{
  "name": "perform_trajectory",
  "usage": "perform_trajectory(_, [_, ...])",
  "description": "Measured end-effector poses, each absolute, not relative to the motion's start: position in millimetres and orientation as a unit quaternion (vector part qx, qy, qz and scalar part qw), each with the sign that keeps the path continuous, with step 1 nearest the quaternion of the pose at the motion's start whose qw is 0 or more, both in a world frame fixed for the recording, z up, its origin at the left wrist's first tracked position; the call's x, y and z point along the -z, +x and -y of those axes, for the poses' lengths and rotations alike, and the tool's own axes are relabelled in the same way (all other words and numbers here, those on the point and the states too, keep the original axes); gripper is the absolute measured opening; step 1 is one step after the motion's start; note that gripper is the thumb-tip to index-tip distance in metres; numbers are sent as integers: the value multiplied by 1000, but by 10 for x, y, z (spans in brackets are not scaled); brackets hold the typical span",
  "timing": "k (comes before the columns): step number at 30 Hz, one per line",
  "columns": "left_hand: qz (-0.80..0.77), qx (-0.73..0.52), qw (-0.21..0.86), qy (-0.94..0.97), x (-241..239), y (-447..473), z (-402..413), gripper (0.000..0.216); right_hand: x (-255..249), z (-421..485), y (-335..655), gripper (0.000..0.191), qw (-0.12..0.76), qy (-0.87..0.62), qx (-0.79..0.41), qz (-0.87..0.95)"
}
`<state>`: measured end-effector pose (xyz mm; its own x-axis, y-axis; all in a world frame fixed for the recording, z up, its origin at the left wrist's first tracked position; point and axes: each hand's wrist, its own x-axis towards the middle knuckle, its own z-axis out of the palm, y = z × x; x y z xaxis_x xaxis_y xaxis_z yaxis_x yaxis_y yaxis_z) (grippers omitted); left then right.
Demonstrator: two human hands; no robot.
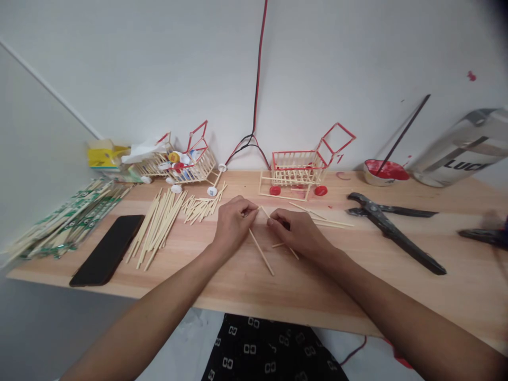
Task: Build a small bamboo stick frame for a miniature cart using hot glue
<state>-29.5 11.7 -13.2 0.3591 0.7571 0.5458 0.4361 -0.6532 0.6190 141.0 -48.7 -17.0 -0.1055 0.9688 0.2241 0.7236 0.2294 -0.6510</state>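
Note:
My left hand is closed in a pinch, its fingertips at the tip of a thin wooden stick; part of the grip is hidden. My right hand is closed around a wooden stick that slants past its fingers toward my left fingertips. Another wooden stick runs down from beside my left hand over the table. A short stick end shows by my right hand. Beyond the hands stands a small stick-built shopping cart with red rim, handle and bottle-cap wheels.
Loose sticks and short pieces lie left, beside a phone and wrapped chopsticks. A second cart holds bottle caps. Pliers, a red paint cup and a clear container are right.

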Motion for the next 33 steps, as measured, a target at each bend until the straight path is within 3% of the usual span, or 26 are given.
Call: perform_trajectory(33, [-366,-426,184,807,154,-283,-130,13,201,482,1423,19,315,-588,-191,720])
